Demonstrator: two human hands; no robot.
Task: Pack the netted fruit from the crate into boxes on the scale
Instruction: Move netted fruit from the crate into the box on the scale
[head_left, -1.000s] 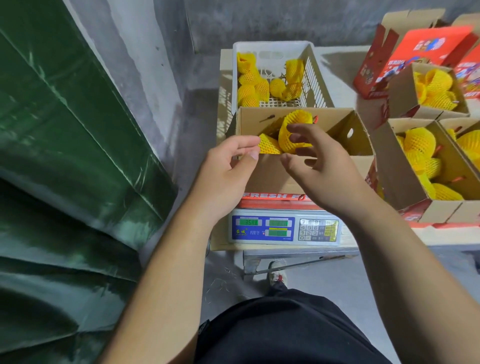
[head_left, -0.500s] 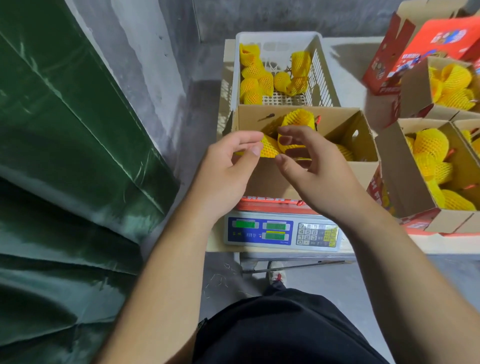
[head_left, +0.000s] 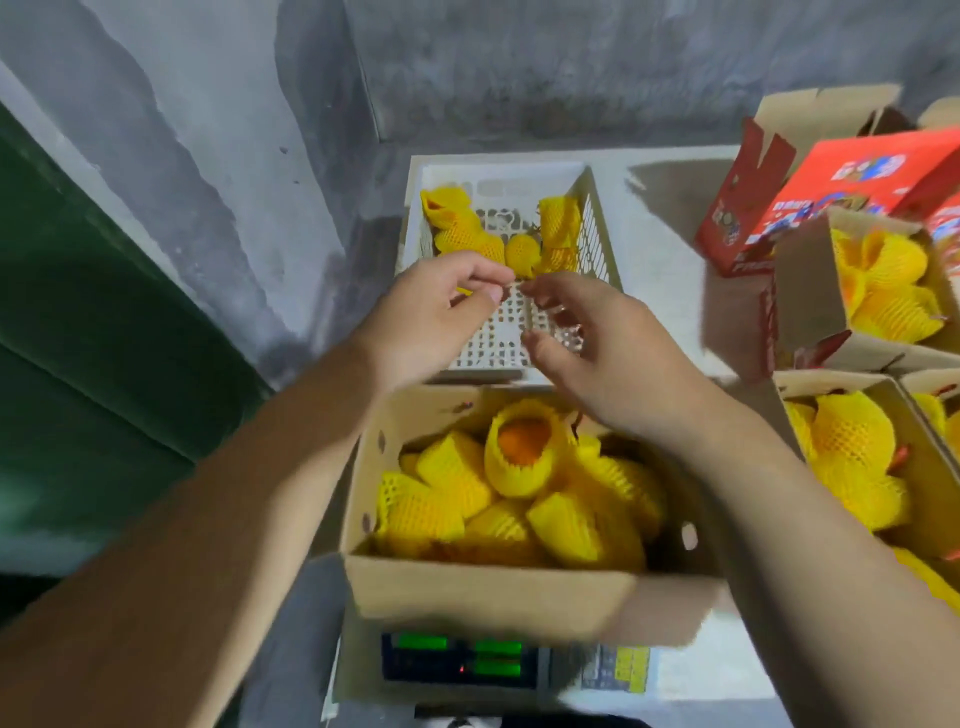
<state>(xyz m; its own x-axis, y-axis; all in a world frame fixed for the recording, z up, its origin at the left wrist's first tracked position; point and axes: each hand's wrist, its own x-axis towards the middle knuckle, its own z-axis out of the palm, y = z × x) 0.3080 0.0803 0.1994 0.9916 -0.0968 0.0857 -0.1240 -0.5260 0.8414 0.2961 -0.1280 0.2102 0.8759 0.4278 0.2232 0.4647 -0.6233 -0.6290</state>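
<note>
A cardboard box (head_left: 493, 587) stands on the electronic scale (head_left: 467, 662) and holds several fruits in yellow foam nets; the topmost netted fruit (head_left: 524, 452) shows orange skin. Behind it a white plastic crate (head_left: 597, 218) has a few netted fruits (head_left: 519, 249) left at its far end. My left hand (head_left: 436, 312) and my right hand (head_left: 597, 353) hover over the crate's bare near half, just short of those fruits. Their fingers are loosely curled, the tips almost meet, and neither hand holds anything.
Two open boxes of netted fruit (head_left: 883, 291) (head_left: 852, 452) stand on the table at the right, with a red printed box (head_left: 857, 171) behind them. A green tarp (head_left: 104, 364) hangs on the left. A grey wall (head_left: 519, 62) closes the back.
Both hands left the box on the scale and moved forward over the crate. The netted fruits they held at the box's rim now lie in the box. The view shifted forward.
</note>
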